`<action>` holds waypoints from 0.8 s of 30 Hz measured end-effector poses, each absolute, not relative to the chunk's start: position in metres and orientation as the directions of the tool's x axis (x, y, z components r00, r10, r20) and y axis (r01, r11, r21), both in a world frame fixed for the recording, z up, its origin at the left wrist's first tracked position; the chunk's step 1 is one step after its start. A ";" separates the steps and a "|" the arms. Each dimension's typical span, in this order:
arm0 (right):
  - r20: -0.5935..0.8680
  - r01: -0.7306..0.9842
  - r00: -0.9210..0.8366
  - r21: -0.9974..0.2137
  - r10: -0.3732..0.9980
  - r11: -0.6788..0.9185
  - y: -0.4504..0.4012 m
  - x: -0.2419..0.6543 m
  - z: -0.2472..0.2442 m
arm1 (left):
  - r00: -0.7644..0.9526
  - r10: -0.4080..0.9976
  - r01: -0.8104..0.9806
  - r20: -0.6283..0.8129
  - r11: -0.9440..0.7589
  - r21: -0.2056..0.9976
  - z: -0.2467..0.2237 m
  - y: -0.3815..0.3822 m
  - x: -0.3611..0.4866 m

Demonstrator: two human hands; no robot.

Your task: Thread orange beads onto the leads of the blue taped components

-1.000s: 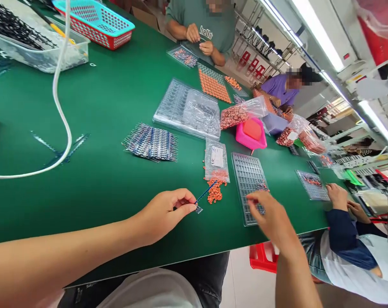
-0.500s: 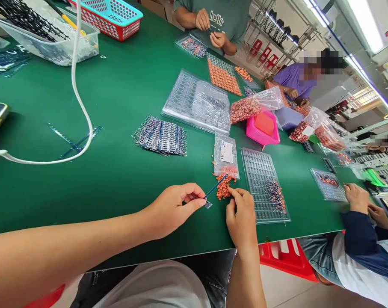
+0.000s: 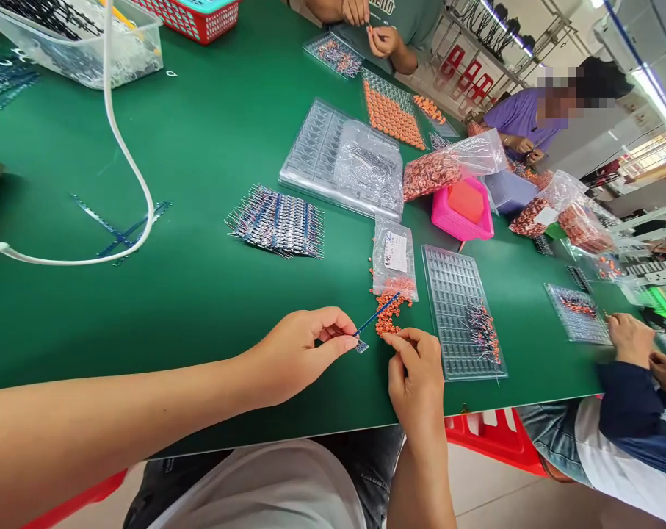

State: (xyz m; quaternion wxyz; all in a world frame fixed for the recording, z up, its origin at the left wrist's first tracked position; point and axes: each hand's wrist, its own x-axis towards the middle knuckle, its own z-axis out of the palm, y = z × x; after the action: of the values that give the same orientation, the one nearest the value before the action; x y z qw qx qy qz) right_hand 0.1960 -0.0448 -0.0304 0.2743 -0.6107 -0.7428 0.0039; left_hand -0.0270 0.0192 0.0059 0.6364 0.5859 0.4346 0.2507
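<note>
My left hand (image 3: 305,356) pinches a thin blue strip (image 3: 377,314) between thumb and fingers. The strip slants up to the right over a pile of small orange ring-like pieces (image 3: 386,323), and its lower end shows a small patterned tab. With the index finger stretched out, my right hand (image 3: 418,375) touches the pile's lower edge; its thumb is apart and I see nothing held. Behind the pile lies a clear labelled plastic bag (image 3: 394,258) with more orange pieces inside. Right of my right hand is a clear slotted tray (image 3: 458,294) with several wired orange-tipped parts (image 3: 484,334).
A stack of blue-and-white strips (image 3: 280,224) lies left of the bag. Farther back are a large clear tray (image 3: 310,143), a pink basket (image 3: 462,220) and bags of reddish pieces (image 3: 432,173). A white cable (image 3: 137,173) loops at left. Co-workers' hands (image 3: 630,339) are at right.
My right index finger has moved from the pile's right side to its lower edge, drawing a few pieces toward me. My left hand keeps its pinch on the strip. The view has shifted slightly.
</note>
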 end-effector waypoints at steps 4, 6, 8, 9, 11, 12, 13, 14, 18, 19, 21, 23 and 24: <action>0.427 0.890 -0.086 -0.373 0.900 0.262 -0.047 0.197 -0.030 | 0.502 0.826 0.196 -0.256 0.180 0.964 0.006 0.019 -0.028; 0.446 0.883 -0.048 -0.399 0.894 0.246 -0.048 0.197 -0.030 | 0.502 0.828 0.189 -0.250 0.178 0.966 0.006 0.020 -0.028; 0.462 0.877 -0.010 -0.422 0.887 0.229 -0.050 0.197 -0.030 | 0.501 0.829 0.183 -0.250 0.181 0.966 0.005 0.020 -0.028; 0.470 0.875 0.003 -0.429 0.883 0.225 -0.050 0.197 -0.030 | 0.499 0.829 0.182 -0.253 0.185 0.966 0.004 0.020 -0.028; 0.484 0.873 0.009 -0.431 0.875 0.228 -0.052 0.197 -0.030 | 0.496 0.829 0.185 -0.258 0.190 0.964 0.004 0.020 -0.028; 0.485 0.874 0.005 -0.428 0.875 0.232 -0.052 0.197 -0.030 | 0.496 0.828 0.187 -0.260 0.191 0.964 0.004 0.020 -0.028; 0.481 0.874 -0.005 -0.424 0.877 0.237 -0.052 0.197 -0.030 | 0.498 0.827 0.187 -0.261 0.191 0.964 0.004 0.020 -0.028; 0.473 0.875 -0.019 -0.419 0.881 0.244 -0.052 0.197 -0.030 | 0.500 0.826 0.186 -0.262 0.194 0.963 0.004 0.019 -0.028; 0.414 0.873 -0.081 -0.410 0.907 0.265 -0.051 0.196 -0.029 | 0.496 0.825 0.183 -0.270 0.205 0.962 0.006 0.019 -0.028; 0.400 0.873 -0.088 -0.410 0.912 0.264 -0.050 0.196 -0.030 | 0.497 0.825 0.185 -0.270 0.204 0.961 0.006 0.019 -0.028; 0.388 0.876 -0.088 -0.408 0.917 0.256 -0.049 0.196 -0.030 | 0.503 0.822 0.184 -0.267 0.200 0.962 0.006 0.019 -0.029; 0.396 0.878 -0.085 -0.404 0.914 0.257 -0.048 0.196 -0.031 | 0.505 0.822 0.177 -0.262 0.198 0.964 0.006 0.019 -0.028; 0.402 0.878 -0.085 -0.403 0.912 0.260 -0.048 0.196 -0.031 | 0.506 0.823 0.172 -0.258 0.197 0.965 0.005 0.019 -0.028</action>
State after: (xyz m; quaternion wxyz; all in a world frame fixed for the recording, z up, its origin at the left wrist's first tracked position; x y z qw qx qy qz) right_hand 0.1959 -0.0482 -0.0311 0.2968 -0.6078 -0.7360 0.0284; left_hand -0.0281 0.0194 0.0052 0.6443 0.5811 0.4282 0.2526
